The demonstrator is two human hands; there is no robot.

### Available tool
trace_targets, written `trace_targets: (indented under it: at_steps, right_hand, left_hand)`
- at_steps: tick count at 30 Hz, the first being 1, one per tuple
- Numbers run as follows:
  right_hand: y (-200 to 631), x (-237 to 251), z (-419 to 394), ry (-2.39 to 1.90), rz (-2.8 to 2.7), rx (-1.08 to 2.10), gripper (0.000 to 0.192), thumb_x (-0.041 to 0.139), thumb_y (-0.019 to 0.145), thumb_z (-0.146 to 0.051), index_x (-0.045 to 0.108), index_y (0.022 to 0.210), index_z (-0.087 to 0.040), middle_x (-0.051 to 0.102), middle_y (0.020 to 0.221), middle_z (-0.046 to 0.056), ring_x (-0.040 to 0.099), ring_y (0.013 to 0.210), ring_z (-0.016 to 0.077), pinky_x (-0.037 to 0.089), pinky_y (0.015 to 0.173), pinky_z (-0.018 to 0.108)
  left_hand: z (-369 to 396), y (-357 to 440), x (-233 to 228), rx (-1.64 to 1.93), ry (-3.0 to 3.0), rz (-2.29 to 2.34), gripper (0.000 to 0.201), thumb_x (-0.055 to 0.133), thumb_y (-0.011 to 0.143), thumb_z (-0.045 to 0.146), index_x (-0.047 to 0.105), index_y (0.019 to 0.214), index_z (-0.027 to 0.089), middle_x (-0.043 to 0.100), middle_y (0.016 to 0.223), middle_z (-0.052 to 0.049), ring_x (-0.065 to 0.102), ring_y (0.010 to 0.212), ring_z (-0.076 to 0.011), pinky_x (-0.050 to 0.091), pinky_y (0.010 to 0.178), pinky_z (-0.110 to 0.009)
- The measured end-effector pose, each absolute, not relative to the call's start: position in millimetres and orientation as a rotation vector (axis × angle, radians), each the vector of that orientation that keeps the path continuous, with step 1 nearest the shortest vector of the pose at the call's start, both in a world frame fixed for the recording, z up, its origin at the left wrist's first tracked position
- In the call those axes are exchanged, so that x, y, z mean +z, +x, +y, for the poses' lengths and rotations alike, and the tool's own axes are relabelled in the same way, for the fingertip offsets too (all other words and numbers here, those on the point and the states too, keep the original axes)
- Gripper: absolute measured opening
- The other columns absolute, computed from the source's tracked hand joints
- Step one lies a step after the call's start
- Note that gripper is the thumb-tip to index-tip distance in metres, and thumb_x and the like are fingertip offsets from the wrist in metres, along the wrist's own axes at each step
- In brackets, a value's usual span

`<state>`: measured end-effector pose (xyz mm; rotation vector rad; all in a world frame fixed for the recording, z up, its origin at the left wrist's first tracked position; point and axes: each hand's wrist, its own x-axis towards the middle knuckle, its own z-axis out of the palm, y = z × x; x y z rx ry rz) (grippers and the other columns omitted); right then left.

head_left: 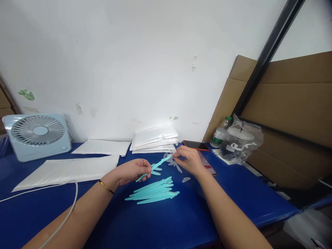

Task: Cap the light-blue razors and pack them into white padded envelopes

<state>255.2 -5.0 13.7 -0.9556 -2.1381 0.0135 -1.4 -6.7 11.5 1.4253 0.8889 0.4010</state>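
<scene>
My left hand [136,171] grips a turquoise eyebrow razor [158,164] by its handle, with the blade end slanting up to the right. At that end, the thumb and fingers of my right hand [188,159] pinch what looks like a small clear blade cap, mostly hidden by the fingertips. Below the hands, a pile of turquoise razors [153,191] lies on the blue table [155,226]. A few more razors [156,169] rest just behind my left fingers. Several loose clear caps [178,168] are scattered under and beside my right hand.
A stack of white padded packets [155,136] stands against the wall, with more packets [70,169] to the left. A light blue fan [40,130] with its cable is far left. Two phones [195,145], a bottle [220,133] and a bagged container [237,143] stand right.
</scene>
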Motion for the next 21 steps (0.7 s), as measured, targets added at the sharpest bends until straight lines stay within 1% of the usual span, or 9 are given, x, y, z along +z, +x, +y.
trace_targets:
  at_steps: [7, 14, 18, 21]
  right_hand:
    - [254.1, 13.0, -7.5, -0.920, -2.127, 0.055, 0.014, 0.053, 0.081, -0.024, 0.064, 0.073, -0.022, 0.063, 0.077, 0.005, 0.058, 0.073, 0.0159, 0.045, 0.065, 0.026]
    - [251.6, 14.3, -10.5, -0.922, -2.162, 0.000, 0.016, 0.052, 0.083, -0.025, 0.063, 0.072, -0.022, 0.063, 0.078, 0.006, 0.058, 0.075, 0.0163, 0.046, 0.068, 0.027]
    - [242.7, 13.0, -12.5, -0.857, -2.228, 0.045, 0.016, 0.051, 0.083, -0.022, 0.064, 0.073, -0.022, 0.065, 0.083, 0.006, 0.059, 0.080, 0.0161, 0.047, 0.072, 0.027]
    - [246.9, 15.7, -11.2, -0.904, -2.220, 0.144, 0.014, 0.052, 0.081, -0.021, 0.066, 0.079, -0.023, 0.066, 0.090, 0.006, 0.060, 0.083, 0.0169, 0.047, 0.073, 0.028]
  left_hand:
    - [-1.1, -8.2, 9.9, 0.435, 1.309, 0.966, 0.029, 0.067, 0.066, 0.037, 0.049, 0.076, 0.017, 0.052, 0.071, 0.003, 0.041, 0.056, -0.0051, 0.033, 0.055, -0.020]
    - [1.8, -9.0, 6.4, 0.466, 1.239, 0.915, 0.027, 0.068, 0.063, 0.031, 0.048, 0.073, 0.016, 0.050, 0.067, 0.003, 0.037, 0.053, -0.0042, 0.028, 0.052, -0.020]
    - [-1.0, -6.4, 9.3, 0.445, 1.275, 0.929, 0.025, 0.066, 0.064, 0.031, 0.049, 0.074, 0.016, 0.051, 0.068, 0.003, 0.038, 0.053, -0.0048, 0.028, 0.052, -0.020]
    - [0.6, -7.4, 7.1, 0.491, 1.483, 1.027, 0.019, 0.058, 0.068, 0.032, 0.051, 0.075, 0.017, 0.054, 0.069, 0.002, 0.045, 0.057, -0.0080, 0.032, 0.055, -0.022]
